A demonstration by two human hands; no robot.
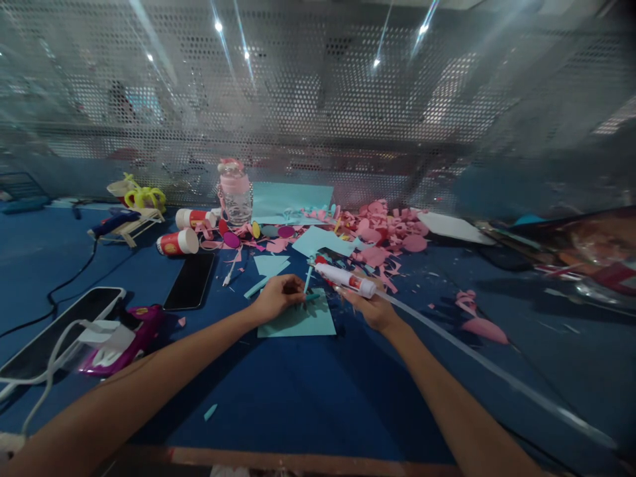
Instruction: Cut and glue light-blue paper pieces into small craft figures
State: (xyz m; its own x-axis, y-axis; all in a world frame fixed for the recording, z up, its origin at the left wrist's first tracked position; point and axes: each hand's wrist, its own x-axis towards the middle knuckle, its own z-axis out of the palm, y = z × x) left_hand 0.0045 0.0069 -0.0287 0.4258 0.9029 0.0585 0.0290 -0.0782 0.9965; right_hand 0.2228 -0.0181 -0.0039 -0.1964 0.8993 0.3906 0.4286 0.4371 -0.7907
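Note:
My left hand (279, 297) is closed in a pinch over a light-blue sheet of paper (303, 323). From its fingers a narrow light-blue paper strip (308, 278) stands up, and a small teal piece (313, 297) shows by the fingertips. My right hand (376, 311) grips a white glue gun (342, 277), its tip pointing left towards the strip. A long translucent glue stick (477, 351) trails from the gun's back end. Whether the tip touches the strip, I cannot tell. Light-blue paper scraps (271, 264) lie just beyond my left hand.
Pink paper cut-outs (372, 232) are heaped at the back. A clear bottle (237, 195), paper cups (179, 242), a black phone (190, 281), a blue tool on a small stand (116, 223) and a purple item (132, 341) with cables occupy the left. A perforated metal screen (308, 106) rises behind.

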